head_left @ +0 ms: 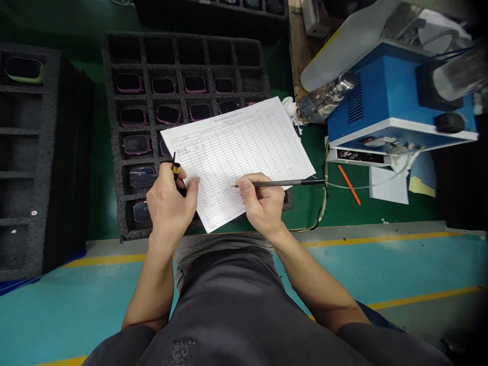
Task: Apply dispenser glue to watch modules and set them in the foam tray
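Observation:
A printed form (pixel 247 147) with a grid of rows and columns lies slanted across a dark foam tray (pixel 114 137). My right hand (pixel 265 203) is closed around a slim grey-black pen (pixel 282 183), its tip at the lower part of the sheet. At the form's left edge, my left hand (pixel 171 203) is closed on a short black stick with a yellow band (pixel 176 168); the stick's lower part is hidden in the fingers. Some handwriting shows at the form's upper left. Several smartwatch-like devices with purple frames (pixel 136 145) sit in the tray's compartments, some covered by the sheet.
Another foam tray (pixel 49 152) stands at the left, holding a green-framed device (pixel 25 70). On the right are a blue machine box (pixel 392 96), a clear bottle (pixel 324 96) and an orange pen (pixel 349 185). A cable (pixel 324 203) runs beside the form.

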A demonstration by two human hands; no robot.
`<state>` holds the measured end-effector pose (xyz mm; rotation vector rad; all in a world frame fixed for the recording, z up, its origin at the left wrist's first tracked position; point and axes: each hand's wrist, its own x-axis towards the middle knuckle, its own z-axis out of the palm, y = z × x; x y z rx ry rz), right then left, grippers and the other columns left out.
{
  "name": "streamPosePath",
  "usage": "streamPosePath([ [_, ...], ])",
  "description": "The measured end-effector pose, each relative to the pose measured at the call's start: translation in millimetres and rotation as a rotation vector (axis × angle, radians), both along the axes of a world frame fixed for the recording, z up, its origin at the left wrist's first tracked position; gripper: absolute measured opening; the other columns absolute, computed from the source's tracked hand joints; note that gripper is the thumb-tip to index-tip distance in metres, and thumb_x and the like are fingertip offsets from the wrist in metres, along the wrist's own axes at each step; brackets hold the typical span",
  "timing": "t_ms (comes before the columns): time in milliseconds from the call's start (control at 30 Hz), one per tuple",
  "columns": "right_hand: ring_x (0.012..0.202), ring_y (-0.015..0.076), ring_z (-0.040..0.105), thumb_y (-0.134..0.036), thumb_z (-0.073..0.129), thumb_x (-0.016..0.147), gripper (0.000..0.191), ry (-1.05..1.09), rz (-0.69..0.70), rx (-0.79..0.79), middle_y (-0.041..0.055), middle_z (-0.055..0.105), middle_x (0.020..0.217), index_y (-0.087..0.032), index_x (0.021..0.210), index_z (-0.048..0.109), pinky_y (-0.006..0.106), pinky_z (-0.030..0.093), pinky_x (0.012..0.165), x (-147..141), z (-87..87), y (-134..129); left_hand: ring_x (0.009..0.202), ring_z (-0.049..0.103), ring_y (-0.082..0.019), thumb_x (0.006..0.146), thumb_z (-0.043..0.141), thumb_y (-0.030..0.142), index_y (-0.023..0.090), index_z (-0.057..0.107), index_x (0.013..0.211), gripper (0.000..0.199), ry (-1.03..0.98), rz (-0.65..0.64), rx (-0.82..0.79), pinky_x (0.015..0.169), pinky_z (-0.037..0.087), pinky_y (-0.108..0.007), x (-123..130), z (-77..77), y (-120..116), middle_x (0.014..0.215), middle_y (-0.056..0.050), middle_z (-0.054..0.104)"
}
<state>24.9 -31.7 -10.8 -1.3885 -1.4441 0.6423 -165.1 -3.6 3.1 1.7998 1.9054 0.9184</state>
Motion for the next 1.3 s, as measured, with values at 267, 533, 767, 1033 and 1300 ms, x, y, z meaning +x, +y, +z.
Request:
streamPosePath([
  [267,0.060,0.0123,0.056,-0.039,0.059,0.099,0.024,0.060,0.047,-0.041,0.0010,0.064,0.073,-0.019,0.088,0.068,0.028,0.045,0.055,-1.8,2.7,-1.7,0.063,0.058,-0.017,0.082,0.070,0.028,0.025,0.043,0.087,0.027,-0.010,0.005,-0.059,0.063,0.037,-0.030,-1.7,2.2,-0.6,0.073,0.004,0.057],
  [533,0.064,0.0127,0.059,-0.037,0.062,0.098,0.019,0.062,0.040,-0.017,0.0008,0.064,0.076,-0.020,0.101,0.071,0.028,0.047,0.058,10.0,19.8,8.4,0.066,0.059,-0.019,0.083,0.066,0.028,0.025,0.040,0.085,0.027,-0.046,-0.011,-0.106,0.062,0.035,-0.030,-4.2,4.2,-3.3,0.071,0.003,0.056],
  [767,0.059,0.0114,0.055,-0.042,0.064,0.096,0.024,0.122,0.143,-0.143,-0.0013,0.060,0.068,-0.019,0.092,0.069,0.026,0.045,0.053,7.7,11.6,9.8,0.066,0.060,-0.020,0.083,0.066,0.028,0.025,0.042,0.085,0.025,-0.022,-0.002,-0.108,0.062,0.036,-0.030,-4.3,5.4,-2.8,0.071,0.003,0.057],
  [1033,0.053,0.0101,0.052,-0.048,0.064,0.094,0.030,0.183,0.113,-0.198,-0.0032,0.055,0.064,-0.019,0.085,0.066,0.023,0.041,0.046,7.0,5.2,10.9,0.064,0.057,-0.017,0.082,0.068,0.030,0.025,0.042,0.085,0.026,-0.030,0.007,-0.071,0.063,0.037,-0.030,-4.4,3.1,-2.1,0.071,0.004,0.056],
  [1300,0.055,0.0109,0.057,-0.042,0.065,0.095,0.023,0.198,0.031,-0.056,-0.0017,0.061,0.067,-0.020,0.090,0.068,0.025,0.046,0.049,24.8,35.8,17.6,0.055,0.042,-0.008,0.082,0.067,0.031,0.024,0.036,0.079,0.032,-0.479,-0.043,-0.049,0.051,0.035,-0.023,-9.6,1.8,-3.5,0.073,0.006,0.047],
])
